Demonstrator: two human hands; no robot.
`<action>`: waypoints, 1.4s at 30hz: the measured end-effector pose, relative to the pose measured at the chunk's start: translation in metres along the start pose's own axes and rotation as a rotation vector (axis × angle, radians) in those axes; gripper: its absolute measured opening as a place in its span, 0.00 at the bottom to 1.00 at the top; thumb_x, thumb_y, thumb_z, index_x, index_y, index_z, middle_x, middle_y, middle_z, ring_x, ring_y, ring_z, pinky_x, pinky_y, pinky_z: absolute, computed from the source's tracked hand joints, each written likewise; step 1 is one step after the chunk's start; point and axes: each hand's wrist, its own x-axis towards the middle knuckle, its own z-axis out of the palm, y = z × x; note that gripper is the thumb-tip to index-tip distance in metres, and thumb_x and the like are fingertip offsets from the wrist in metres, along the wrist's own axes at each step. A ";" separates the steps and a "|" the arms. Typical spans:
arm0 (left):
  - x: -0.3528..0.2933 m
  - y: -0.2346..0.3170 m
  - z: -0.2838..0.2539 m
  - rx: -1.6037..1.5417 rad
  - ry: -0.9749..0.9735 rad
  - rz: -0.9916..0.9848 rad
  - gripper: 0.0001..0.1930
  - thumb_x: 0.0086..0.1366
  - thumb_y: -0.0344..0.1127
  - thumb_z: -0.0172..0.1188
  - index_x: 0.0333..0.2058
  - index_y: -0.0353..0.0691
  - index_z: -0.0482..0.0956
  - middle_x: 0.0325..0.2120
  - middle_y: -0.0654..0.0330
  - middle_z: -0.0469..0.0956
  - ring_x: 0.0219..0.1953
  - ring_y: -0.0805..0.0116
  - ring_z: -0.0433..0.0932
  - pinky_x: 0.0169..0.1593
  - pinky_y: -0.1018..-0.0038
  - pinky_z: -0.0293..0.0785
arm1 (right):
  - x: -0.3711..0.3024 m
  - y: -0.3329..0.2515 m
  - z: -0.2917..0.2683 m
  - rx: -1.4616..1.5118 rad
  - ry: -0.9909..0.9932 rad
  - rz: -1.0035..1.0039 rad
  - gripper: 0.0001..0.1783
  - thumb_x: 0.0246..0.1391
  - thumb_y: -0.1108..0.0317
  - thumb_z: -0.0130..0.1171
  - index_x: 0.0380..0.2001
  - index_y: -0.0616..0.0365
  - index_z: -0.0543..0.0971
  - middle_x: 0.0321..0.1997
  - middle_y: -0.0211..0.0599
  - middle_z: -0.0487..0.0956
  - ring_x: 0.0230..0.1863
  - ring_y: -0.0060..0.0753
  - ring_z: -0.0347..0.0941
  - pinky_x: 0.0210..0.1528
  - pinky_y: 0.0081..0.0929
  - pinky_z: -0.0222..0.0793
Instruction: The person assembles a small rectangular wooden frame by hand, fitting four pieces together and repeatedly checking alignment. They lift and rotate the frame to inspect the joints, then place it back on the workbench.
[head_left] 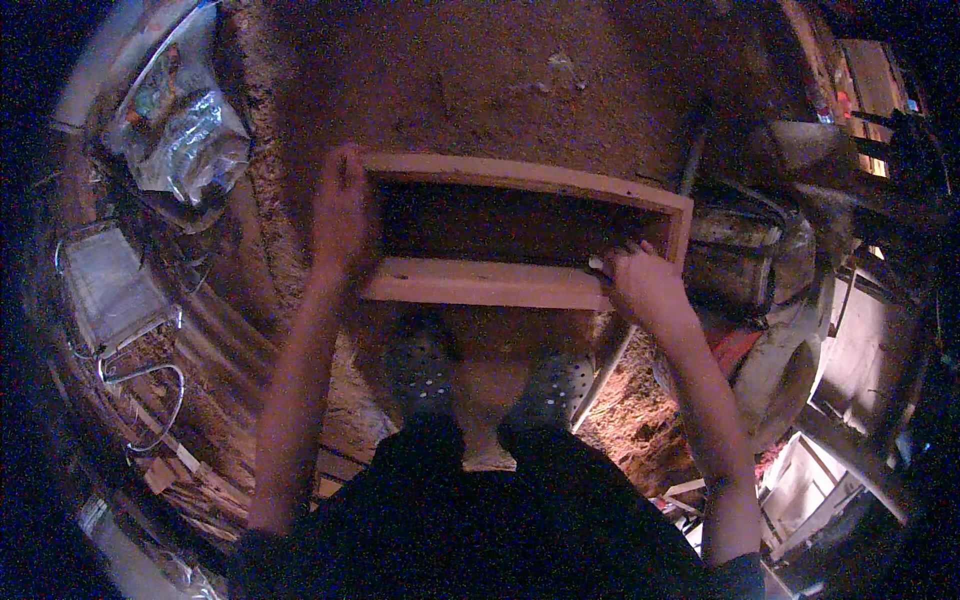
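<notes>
A long rectangular wooden frame (480, 284) with a dark inside stretches across the middle in front of me. At its left end is my left hand (343, 215), slightly blurred, with its fingers closed round the end board. My right hand (640, 280) lies over the near rail by the right corner, fingers curled inward. A small pale spot (596, 263) shows at those fingertips; whether it is a thumbnail or a small object I cannot tell. Below the frame are my two perforated clogs (420, 368).
Brown bare ground (500, 100) spreads beyond the frame. At the left lie a shiny plastic bag (190, 150) and a pale box-like panel (115, 285) with a cord. Wood scraps (190, 475) are at the lower left. A dark container (740, 240) stands close to the right.
</notes>
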 end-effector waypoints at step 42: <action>-0.003 0.038 -0.014 -0.276 -0.001 -0.221 0.29 0.77 0.54 0.41 0.57 0.32 0.72 0.54 0.42 0.75 0.59 0.45 0.72 0.63 0.61 0.64 | 0.005 0.015 -0.004 0.031 0.543 -0.331 0.16 0.61 0.57 0.57 0.45 0.54 0.84 0.41 0.47 0.85 0.47 0.54 0.82 0.54 0.47 0.76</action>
